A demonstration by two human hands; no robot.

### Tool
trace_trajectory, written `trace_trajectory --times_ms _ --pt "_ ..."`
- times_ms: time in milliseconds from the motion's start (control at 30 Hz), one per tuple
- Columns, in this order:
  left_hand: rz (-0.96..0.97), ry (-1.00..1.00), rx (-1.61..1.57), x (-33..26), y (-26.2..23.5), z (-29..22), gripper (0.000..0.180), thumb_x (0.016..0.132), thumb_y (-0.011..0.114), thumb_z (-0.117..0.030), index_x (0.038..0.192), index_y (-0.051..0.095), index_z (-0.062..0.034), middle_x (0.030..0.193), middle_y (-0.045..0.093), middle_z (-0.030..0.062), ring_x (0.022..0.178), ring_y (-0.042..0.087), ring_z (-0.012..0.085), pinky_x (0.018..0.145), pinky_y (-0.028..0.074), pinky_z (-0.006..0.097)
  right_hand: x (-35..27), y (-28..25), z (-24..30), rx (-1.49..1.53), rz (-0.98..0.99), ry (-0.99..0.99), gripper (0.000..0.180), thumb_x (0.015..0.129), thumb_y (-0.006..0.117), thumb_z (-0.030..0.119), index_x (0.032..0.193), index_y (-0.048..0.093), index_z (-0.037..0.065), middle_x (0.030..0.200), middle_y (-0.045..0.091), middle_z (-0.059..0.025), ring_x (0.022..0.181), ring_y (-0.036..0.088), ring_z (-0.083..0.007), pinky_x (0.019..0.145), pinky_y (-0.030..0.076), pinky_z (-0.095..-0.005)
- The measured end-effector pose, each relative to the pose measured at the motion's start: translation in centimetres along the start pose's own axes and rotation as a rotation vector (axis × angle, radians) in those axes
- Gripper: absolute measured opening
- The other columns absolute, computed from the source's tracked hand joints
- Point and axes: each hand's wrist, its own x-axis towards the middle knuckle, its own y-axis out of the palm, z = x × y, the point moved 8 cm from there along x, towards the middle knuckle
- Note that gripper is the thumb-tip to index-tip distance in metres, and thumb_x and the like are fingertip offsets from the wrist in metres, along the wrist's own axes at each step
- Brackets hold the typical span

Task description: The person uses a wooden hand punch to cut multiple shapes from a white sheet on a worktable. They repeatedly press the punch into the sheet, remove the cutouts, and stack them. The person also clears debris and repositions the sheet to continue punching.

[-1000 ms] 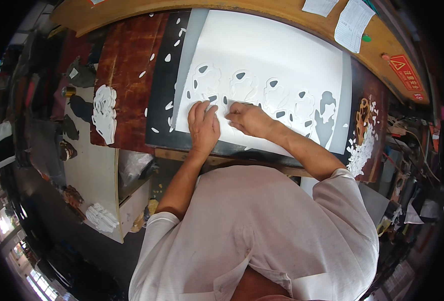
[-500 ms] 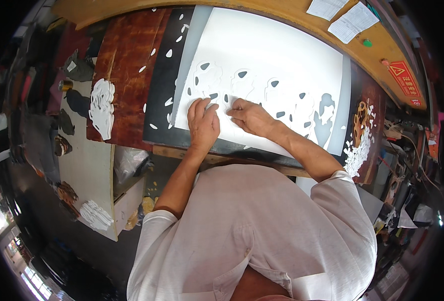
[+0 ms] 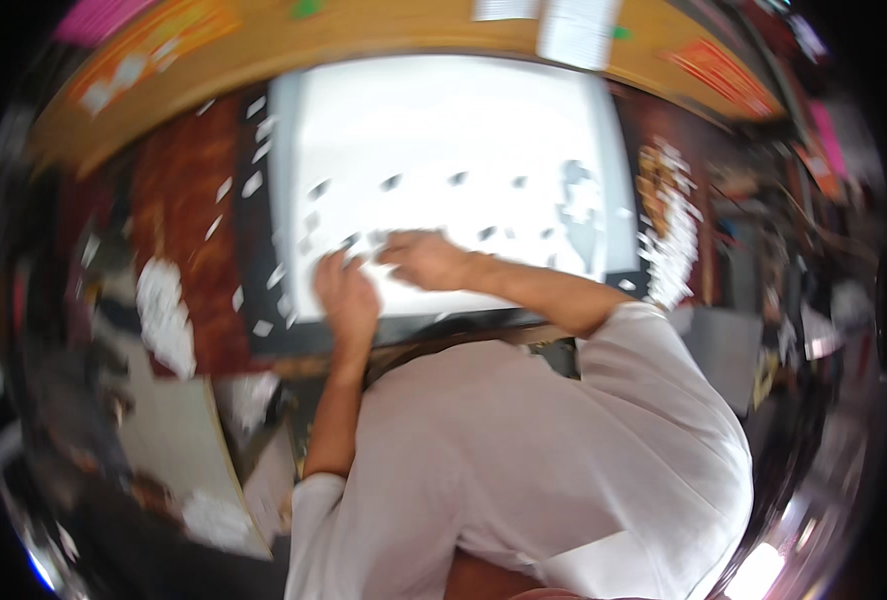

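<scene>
A large white sheet (image 3: 443, 120) lies on a grey board (image 3: 620, 190) in front of me. Small dark holes and cut shapes run along its lower half. My left hand (image 3: 348, 300) rests on the sheet's lower left part, its fingertips beside a dark hole (image 3: 351, 243); blur hides how its fingers close. Just right of it, my right hand (image 3: 428, 260) points leftward over the sheet, fingers drawn together at the tips. What they pinch, if anything, is hidden. Near the sheet's right edge is a larger opening (image 3: 580, 225) showing grey.
Stacked white cut pieces (image 3: 166, 315) sit on the reddish-brown table (image 3: 218, 330) at left. Small white scraps (image 3: 673, 250) heap up at right, near brown cut-out pieces (image 3: 653, 185). More scraps dot the black mat (image 3: 263, 325). A yellow beam (image 3: 413, 32) spans the far side.
The whole view has turned and blurred, with the sheet now more level and further left in the picture. Both hands stay on the sheet's lower left part, close together.
</scene>
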Motion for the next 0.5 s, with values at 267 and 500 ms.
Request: trace_trajectory --times_ms 267,500 --pt "0.08 0.05 -0.006 0.1 0.0 -0.5 0.027 0.094 0.061 -0.001 0.12 0.07 -0.0002 0.132 0.063 0.0211 0.128 0.054 0.045 0.112 0.042 0.056 -0.7 0.6 0.5 0.016 -0.043 -0.032 0.013 0.09 0.073 0.018 0.092 0.074 0.005 0.099 0.06 -0.0158 0.09 0.067 -0.0361 0.075 0.056 -0.047" --pt "0.104 0.076 0.084 0.0 0.7 -0.6 0.027 0.095 0.06 -0.001 0.12 0.069 0.0003 0.132 0.062 0.0223 0.128 0.053 0.0443 0.111 0.042 0.057 1.2 2.5 -1.0 -0.069 0.065 -0.032 0.023 0.087 0.075 0.028 0.091 0.079 0.006 0.102 0.065 -0.0169 0.09 0.071 -0.0366 0.073 0.06 -0.049"
